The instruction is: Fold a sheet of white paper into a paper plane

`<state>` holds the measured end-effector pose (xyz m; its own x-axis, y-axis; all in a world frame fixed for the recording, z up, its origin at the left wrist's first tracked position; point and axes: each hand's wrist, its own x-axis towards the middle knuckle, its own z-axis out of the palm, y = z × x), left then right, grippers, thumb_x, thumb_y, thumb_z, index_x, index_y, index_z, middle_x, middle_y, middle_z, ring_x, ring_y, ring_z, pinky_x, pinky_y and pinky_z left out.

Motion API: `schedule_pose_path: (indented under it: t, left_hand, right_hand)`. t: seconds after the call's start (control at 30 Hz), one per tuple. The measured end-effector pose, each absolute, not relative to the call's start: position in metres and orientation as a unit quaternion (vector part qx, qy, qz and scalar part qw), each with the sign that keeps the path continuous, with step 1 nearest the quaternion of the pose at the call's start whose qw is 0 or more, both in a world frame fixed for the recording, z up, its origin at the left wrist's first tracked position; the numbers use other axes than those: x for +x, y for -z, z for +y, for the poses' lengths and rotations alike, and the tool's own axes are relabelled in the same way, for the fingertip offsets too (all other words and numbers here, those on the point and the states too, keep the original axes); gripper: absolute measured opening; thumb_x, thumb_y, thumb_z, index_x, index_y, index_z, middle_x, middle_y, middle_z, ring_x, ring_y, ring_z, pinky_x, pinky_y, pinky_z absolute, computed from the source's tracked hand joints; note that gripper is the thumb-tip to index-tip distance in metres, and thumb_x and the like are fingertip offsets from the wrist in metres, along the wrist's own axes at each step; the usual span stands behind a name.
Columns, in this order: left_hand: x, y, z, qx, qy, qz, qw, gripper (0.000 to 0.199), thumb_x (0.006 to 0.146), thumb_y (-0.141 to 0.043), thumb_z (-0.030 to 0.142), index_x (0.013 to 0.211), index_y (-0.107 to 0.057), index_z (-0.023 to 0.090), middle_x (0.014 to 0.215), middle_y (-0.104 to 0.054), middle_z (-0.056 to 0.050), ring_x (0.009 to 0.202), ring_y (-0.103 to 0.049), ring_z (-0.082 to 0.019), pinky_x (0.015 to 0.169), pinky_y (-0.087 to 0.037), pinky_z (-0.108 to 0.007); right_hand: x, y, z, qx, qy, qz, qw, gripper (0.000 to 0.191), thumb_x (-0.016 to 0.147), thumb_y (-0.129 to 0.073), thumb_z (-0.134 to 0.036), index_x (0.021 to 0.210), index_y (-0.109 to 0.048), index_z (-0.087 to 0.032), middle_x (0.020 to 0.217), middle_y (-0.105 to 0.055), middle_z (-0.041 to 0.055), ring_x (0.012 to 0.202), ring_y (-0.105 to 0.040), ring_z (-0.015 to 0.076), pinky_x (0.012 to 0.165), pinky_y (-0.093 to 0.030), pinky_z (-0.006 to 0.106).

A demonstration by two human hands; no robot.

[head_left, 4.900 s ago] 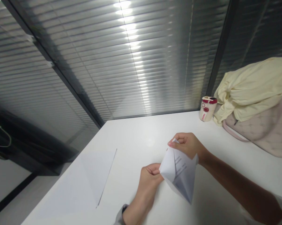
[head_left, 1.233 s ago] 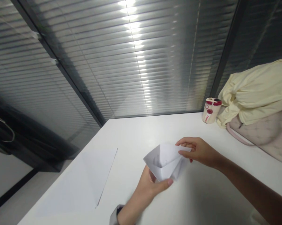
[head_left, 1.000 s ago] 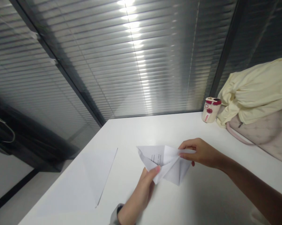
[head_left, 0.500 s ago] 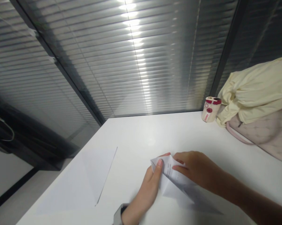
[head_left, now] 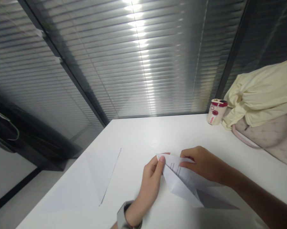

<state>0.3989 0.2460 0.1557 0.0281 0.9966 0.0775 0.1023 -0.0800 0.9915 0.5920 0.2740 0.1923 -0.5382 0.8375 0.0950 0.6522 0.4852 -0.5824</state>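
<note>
Fingers of the left hand (head_left: 149, 186) and the right hand (head_left: 202, 162) curl closed, pinching a folded white paper (head_left: 181, 181) from either side over the near right of the white table (head_left: 143, 136); a flat paper sheet (head_left: 86, 181) lies left.

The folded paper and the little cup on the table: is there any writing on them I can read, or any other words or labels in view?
The folded paper has lines of print, too small and blurred to read. The cup has small red markings, also unreadable. No other readable text shows.
</note>
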Motion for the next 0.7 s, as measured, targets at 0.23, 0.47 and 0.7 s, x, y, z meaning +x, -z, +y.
schedule_pose_path:
  t: [0.23,0.47,0.7]
  left_hand:
    - [0.396,-0.155,0.247,0.565,-0.485,0.510,0.431,0.044,0.088,-0.050,0.051,0.059,-0.044,0.019,0.059,-0.036,0.004,0.058,-0.035,-0.013,0.054,-0.032,-0.024]
    - [0.397,-0.152,0.248,0.559,-0.484,0.529,0.416,0.046,0.086,-0.051,0.055,0.059,-0.051,0.018,0.056,-0.039,0.004,0.057,-0.037,-0.014,0.055,-0.034,-0.025]
    - [0.395,-0.152,0.252,0.561,-0.482,0.520,0.427,0.043,0.087,-0.049,0.055,0.070,-0.059,0.016,0.063,-0.049,0.000,0.061,-0.043,-0.015,0.058,-0.037,-0.025]
  right_hand:
    - [0.579,-0.186,0.258,-0.443,-0.050,-0.868,0.217,0.017,0.090,-0.051,-0.016,0.097,-0.066,-0.020,0.081,-0.063,0.0014,0.069,-0.062,0.0161,0.057,-0.041,0.025]
    - [0.559,-0.174,0.242,-0.395,0.200,-0.859,0.259,0.024,0.081,-0.049,0.003,0.091,-0.065,-0.011,0.066,-0.061,0.0030,0.053,-0.058,0.0174,0.045,-0.039,0.030]
    - [0.558,-0.168,0.244,-0.362,0.219,-0.874,0.237,0.033,0.082,-0.043,0.007,0.107,-0.061,-0.005,0.072,-0.064,0.0063,0.061,-0.060,0.0176,0.049,-0.045,0.028]
